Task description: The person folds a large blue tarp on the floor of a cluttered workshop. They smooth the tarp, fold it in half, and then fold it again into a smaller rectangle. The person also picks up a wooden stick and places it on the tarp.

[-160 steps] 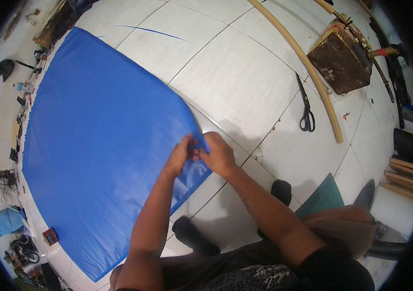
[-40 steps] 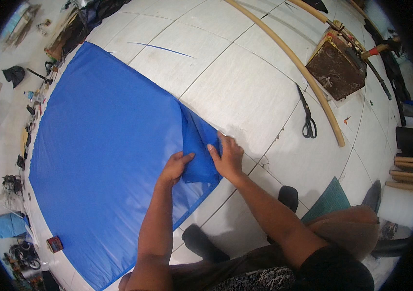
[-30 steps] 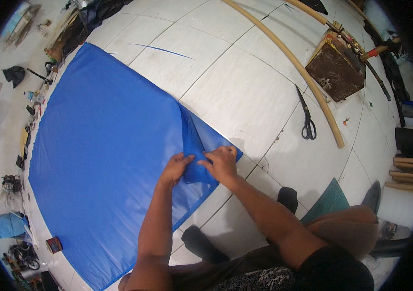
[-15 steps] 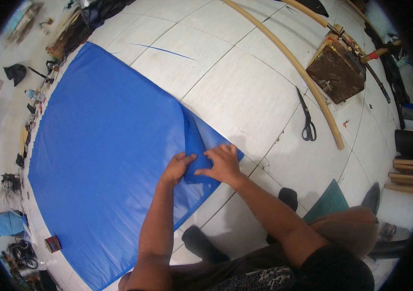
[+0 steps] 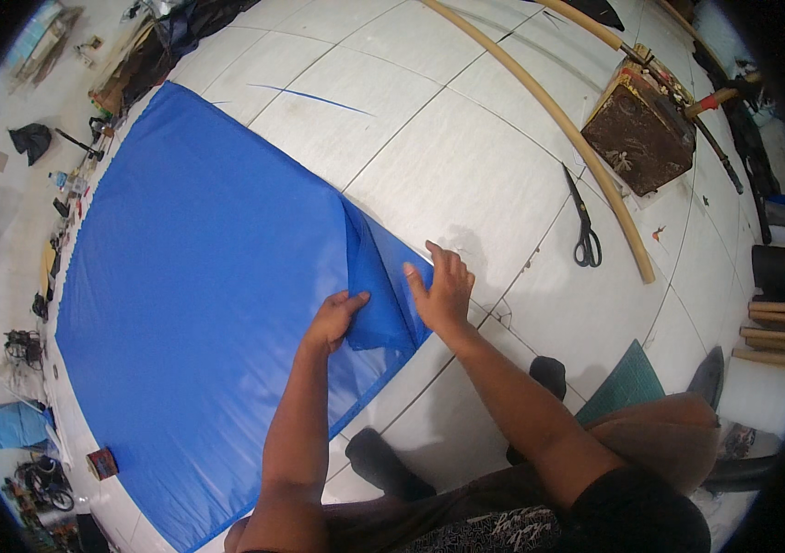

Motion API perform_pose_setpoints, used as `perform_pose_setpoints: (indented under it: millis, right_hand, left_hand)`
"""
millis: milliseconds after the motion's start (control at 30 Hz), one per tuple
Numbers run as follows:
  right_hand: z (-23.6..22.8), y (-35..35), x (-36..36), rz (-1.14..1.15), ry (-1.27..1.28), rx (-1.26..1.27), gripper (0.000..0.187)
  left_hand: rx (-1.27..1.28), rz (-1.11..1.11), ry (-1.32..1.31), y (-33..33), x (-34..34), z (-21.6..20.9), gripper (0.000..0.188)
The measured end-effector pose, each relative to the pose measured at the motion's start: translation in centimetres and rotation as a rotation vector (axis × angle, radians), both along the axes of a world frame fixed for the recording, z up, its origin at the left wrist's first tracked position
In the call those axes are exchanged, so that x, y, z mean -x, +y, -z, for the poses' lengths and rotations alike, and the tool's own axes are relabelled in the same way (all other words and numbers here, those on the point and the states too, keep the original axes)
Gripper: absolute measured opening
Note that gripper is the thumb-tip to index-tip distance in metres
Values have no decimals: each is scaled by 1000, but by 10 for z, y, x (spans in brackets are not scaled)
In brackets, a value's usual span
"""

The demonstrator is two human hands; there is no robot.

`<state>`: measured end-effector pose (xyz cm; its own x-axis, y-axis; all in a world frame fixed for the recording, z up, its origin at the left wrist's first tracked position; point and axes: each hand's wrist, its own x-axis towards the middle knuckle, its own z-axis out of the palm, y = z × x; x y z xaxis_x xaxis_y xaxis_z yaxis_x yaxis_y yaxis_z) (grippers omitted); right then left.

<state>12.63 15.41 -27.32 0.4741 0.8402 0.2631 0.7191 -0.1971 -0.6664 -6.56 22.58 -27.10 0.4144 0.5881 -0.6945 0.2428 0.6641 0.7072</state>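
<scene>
A person sits on a white tiled floor, seen from above through a wide lens that bends the edges. A large blue sheet of thin, shiny fabric lies spread flat on the floor, filling the left and middle of the view. At its right edge, close to the person, a flap of the sheet is folded over onto the rest.

Both bare forearms come in from the bottom. The left hand pinches the lower left side of the folded flap, its thumb on top and its fingers curled under the fabric. The right hand rests on the flap's right edge, where the blue meets the tile, with fingers spread and pressing down flat rather than closed around anything.

To the right, well apart from the hands, black-handled scissors lie closed on the tile. Just beyond them a long, curved, tan pole runs from the top of the view down to the right. A dark brown wooden box sits beside the pole near the top right corner.

The person's black-socked feet show below the sheet, and a green mat lies by the bent knee at lower right. Small clutter lines the far left edge, too small to make out.
</scene>
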Motion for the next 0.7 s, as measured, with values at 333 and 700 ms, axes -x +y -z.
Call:
perform_pose_setpoints:
  millis: [333,700]
  right_hand:
    - [11,-7,12,-429,95,408,40]
    - [4,-17,23,-367,-45,181,45]
  left_hand:
    - [13,20,-18,2,5,4,27]
    - [-8,35,-29,0,0,-5,25]
